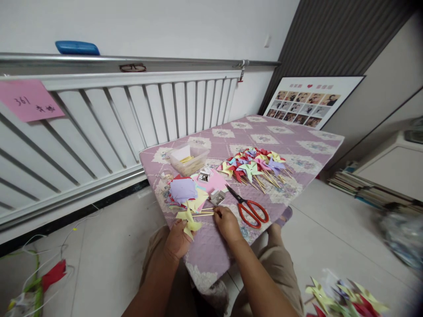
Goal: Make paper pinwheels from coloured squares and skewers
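Note:
My left hand (pixel 178 240) is closed on a yellow paper pinwheel (pixel 189 222) at the table's near edge. To its right my right hand (pixel 227 223) pinches the end of a thin wooden stick (pixel 203 215); whether that stick is joined to the pinwheel I cannot tell. Just beyond the hands lies a stack of coloured paper sheets (pixel 183 190), lilac on top, with pink paper (pixel 214 179) beside it. Red-handled scissors (pixel 251 213) lie right of my right hand, blades pointing away. Two small boxes (pixel 217 197) sit near the paper, their contents unclear.
A clear plastic tub (pixel 194 166) with wooden sticks stands behind the paper. Many finished pinwheels (pixel 253 165) lie heaped on the patterned tablecloth (pixel 211 251). More pinwheels (pixel 343 299) are on the floor at right. A white radiator (pixel 152 114) borders the table's far left.

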Demonstrator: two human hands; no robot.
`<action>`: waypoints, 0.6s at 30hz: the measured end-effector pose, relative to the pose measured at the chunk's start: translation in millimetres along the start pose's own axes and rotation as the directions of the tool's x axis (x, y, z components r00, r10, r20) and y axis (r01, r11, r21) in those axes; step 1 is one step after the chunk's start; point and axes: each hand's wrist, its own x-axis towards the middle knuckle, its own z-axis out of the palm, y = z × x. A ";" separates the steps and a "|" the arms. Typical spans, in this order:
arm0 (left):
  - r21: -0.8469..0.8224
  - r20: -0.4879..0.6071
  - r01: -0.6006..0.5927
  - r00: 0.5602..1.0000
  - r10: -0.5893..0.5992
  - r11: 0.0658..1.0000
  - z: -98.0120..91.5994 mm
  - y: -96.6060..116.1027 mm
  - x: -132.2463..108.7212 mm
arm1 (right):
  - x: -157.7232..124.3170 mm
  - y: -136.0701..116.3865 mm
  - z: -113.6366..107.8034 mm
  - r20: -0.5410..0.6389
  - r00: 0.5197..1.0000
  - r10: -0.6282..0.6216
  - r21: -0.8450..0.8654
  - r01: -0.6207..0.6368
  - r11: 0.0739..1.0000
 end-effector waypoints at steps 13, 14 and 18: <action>0.038 -0.063 -0.030 0.998 0.032 0.999 -0.1 0.0 0.4 | 6.1 2.2 -2.7 0.071 0.997 0.023 -0.065 -0.018 0.998; 0.039 -0.064 -0.031 0.997 0.033 0.999 -0.6 -0.2 0.8 | 5.9 2.2 -3.4 0.075 0.997 0.019 -0.069 -0.014 0.997; 0.045 -0.062 -0.027 0.998 0.030 0.999 -1.9 -0.6 1.8 | 3.8 2.4 -6.9 0.097 0.995 -0.001 -0.081 0.009 0.997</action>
